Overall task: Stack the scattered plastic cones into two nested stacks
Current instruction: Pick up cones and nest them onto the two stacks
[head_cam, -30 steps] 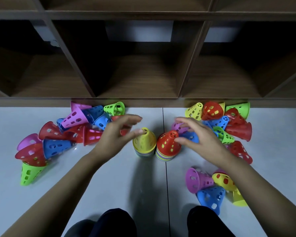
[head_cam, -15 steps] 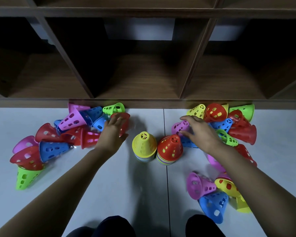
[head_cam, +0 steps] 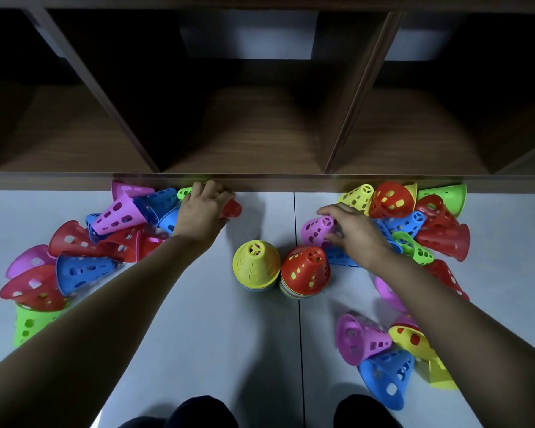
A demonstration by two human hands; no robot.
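Two nested stacks stand side by side on the pale floor: one topped by a yellow cone point(head_cam: 255, 264), the other by a red cone point(head_cam: 305, 270). To the left lies a loose pile of cones point(head_cam: 84, 242), to the right another pile point(head_cam: 426, 220). My left hand point(head_cam: 203, 211) lies over a small red cone point(head_cam: 233, 209) at the left pile's right end, fingers curled round it, and hides most of it. My right hand point(head_cam: 355, 233) pinches the narrow end of a purple cone point(head_cam: 317, 230) lying on its side just behind the red-topped stack.
A dark wooden shelf unit point(head_cam: 260, 180) runs along the back, its base right behind both piles. A purple cone point(head_cam: 359, 338), a yellow one point(head_cam: 411, 338) and a blue one point(head_cam: 386, 375) lie at the near right. My knees point(head_cam: 198, 412) show at the bottom edge.
Both hands left the stacks and reached outward and back. The left went to the red cone by the shelf, the right to the purple cone. Both stacks stayed still.
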